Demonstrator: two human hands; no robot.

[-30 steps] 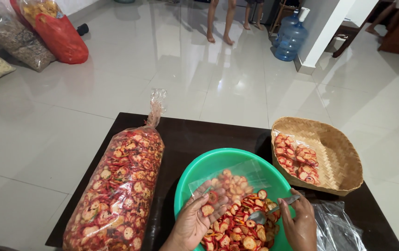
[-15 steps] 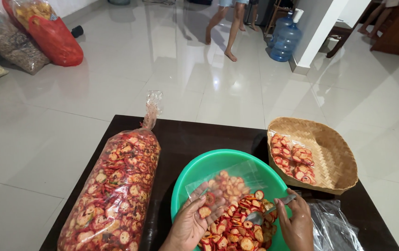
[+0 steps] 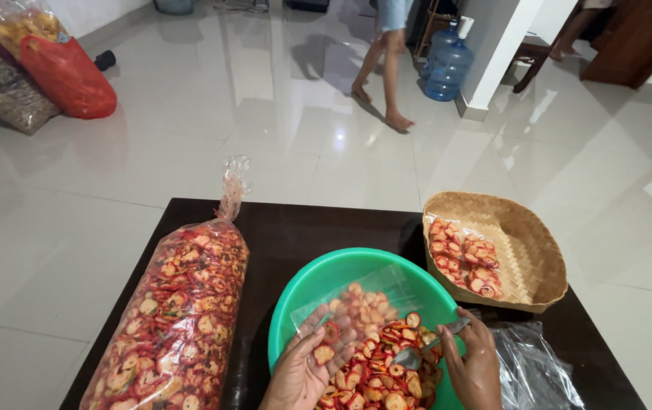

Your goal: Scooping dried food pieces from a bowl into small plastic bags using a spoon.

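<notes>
Head view, looking down on a dark table (image 3: 295, 235). A green plastic basin (image 3: 318, 285) sits at its near edge, part full of red-rimmed sliced chips (image 3: 375, 376).

Left hand (image 3: 303, 376): palm up over the basin, fingers spread under a small clear bag (image 3: 356, 304). The bag lies on the fingers and leans toward the basin's far wall, with a few chips already inside. I cannot tell whether the thumb pins the bag's edge.

Right hand (image 3: 472, 368): fingers curled and pressed together round the handle of a metal spoon (image 3: 424, 353). The bowl of the spoon lies among the chips, just beside the bag's mouth.

Left of the basin, touching or nearly touching it, a long clear sack of the same chips (image 3: 170, 326), its twisted neck pointing away from the person. Right of the basin, a woven bamboo tray (image 3: 527, 262) holding a small packed bag of chips (image 3: 466, 254). Crumpled empty plastic bags (image 3: 531, 372) lie by the right wrist.

Background: a person's bare legs (image 3: 386, 68) on the tiled floor, a blue water jug (image 3: 447, 64), a red sack (image 3: 67, 76) among other sacks at far left.

Risks, as I judge them:
- The bag's mouth looks slack, so a loaded spoon could miss it and drop chips back into the basin or onto the table.
- The bag rests on open fingers only, so added weight could slide it off.
- The chips look brittle, and hard scooping could break them.
</notes>
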